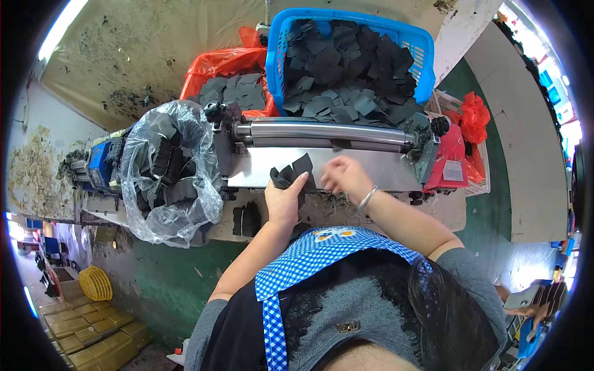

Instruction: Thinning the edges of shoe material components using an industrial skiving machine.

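My left hand [284, 199] is closed round a small fanned stack of dark flat pieces [302, 165], thumb on top, over the front of a roller machine's steel plate [257, 162]. The pieces look like cut leather or fabric. To its right, my right hand [348, 179] hovers over the plate with fingers curled, smeared by motion; whether it holds anything is unclear. Beyond both hands runs a shiny metal roller [328, 132]. One dark piece [340, 144] lies at the roller's front side. Behind it, a blue basket [424, 80] holds a heap of similar dark pieces.
Left of the plate sits a clear plastic bag [207, 204] of stacked dark pieces. An orange-red bag [199, 67] with more stands behind. The machine's red end housing [450, 154] is at right, beside a white crate [484, 176]. A dark stack [247, 219] lies near the front edge.
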### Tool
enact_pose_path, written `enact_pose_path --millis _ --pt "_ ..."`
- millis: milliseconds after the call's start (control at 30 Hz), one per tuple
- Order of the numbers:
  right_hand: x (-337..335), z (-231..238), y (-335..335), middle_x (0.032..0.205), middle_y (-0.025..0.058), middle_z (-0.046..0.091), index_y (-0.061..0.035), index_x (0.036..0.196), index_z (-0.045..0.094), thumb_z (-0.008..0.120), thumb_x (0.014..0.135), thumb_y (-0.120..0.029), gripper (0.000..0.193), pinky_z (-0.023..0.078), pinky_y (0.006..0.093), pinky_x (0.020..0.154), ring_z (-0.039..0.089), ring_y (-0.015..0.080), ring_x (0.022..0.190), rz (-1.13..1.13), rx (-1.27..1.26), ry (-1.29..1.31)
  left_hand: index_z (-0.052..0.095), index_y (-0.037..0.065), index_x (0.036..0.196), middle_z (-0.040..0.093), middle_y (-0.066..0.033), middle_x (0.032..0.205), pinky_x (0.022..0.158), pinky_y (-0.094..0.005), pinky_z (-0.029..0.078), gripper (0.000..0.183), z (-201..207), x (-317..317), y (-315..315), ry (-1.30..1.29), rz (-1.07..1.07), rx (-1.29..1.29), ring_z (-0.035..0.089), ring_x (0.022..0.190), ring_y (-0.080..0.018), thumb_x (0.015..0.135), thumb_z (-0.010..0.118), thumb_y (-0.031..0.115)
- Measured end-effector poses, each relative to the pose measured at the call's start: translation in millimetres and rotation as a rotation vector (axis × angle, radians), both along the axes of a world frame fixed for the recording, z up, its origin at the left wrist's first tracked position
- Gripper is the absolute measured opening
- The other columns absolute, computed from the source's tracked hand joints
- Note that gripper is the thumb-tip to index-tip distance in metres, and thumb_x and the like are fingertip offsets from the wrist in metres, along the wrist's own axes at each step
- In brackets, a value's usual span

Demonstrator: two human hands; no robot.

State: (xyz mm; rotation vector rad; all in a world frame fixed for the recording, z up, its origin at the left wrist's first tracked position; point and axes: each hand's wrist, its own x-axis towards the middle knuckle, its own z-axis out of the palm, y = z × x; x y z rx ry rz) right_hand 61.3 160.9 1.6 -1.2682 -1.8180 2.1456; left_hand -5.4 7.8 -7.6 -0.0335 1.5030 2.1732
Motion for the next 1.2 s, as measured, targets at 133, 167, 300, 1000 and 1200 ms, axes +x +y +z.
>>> enact_pose_path --millis 133,167,300,1000,1200 --pt "10 7 -24 0.075 0.0077 0.063 0.0016 0.094 0.059 0.060 0.087 -0.016 0.019 0.049 0.0209 0.051 0.062 0.0124 0.060 0.409 0.212 0.297 0.060 0.000 0.090 0.063 -0.0073 0.084 0.062 -0.0274 0.051 0.018 7 3 0 -0.158 -0.082 0.071 0.061 0.069 -0.0151 0.076 0.070 0.003" --pt "9 9 -22 0.074 0.0075 0.063 0.0021 0.094 0.059 0.060 0.087 -0.015 0.019 0.050 0.0218 0.052 0.062 0.0129 0.060 0.357 0.098 0.259 0.060 0.000 0.090 0.063 -0.0073 0.084 0.062 -0.0274 0.051 0.018 8 2 -1 -0.159 -0.083 0.072 0.061 0.069 -0.0151 0.076 0.070 0.003" --pt "4 2 -1 0.077 0.0122 0.063 0.0034 0.095 0.057 0.059 0.087 -0.016 0.021 0.051 0.0245 0.050 0.065 0.0185 0.061 0.036 -0.157 0.081 0.060 -0.001 0.097 0.064 -0.0087 0.089 0.067 -0.0288 0.052 0.022 10 -1 -4 -0.171 -0.116 0.123 0.063 0.076 -0.0169 0.077 0.067 0.001" --pt "9 28 -29 0.091 0.0097 0.064 -0.0025 0.098 0.061 0.067 0.081 -0.017 0.023 0.050 0.0279 0.068 0.063 0.0191 0.078 0.375 0.917 0.504 0.061 -0.001 0.099 0.064 -0.0080 0.088 0.066 -0.0255 0.051 0.030 14 -2 -10 -0.129 -0.153 -0.017 0.062 0.076 -0.0147 0.084 0.065 0.024" --pt "12 24 -21 0.106 0.0148 0.062 -0.0023 0.105 0.063 0.067 0.078 -0.015 0.030 0.046 0.0317 0.082 0.060 0.0242 0.094 0.458 0.795 0.478 0.060 -0.004 0.101 0.064 -0.0107 0.092 0.072 -0.0289 0.052 0.028 30 4 -18 -0.183 -0.155 0.127 0.063 0.080 -0.0172 0.074 0.069 -0.003"
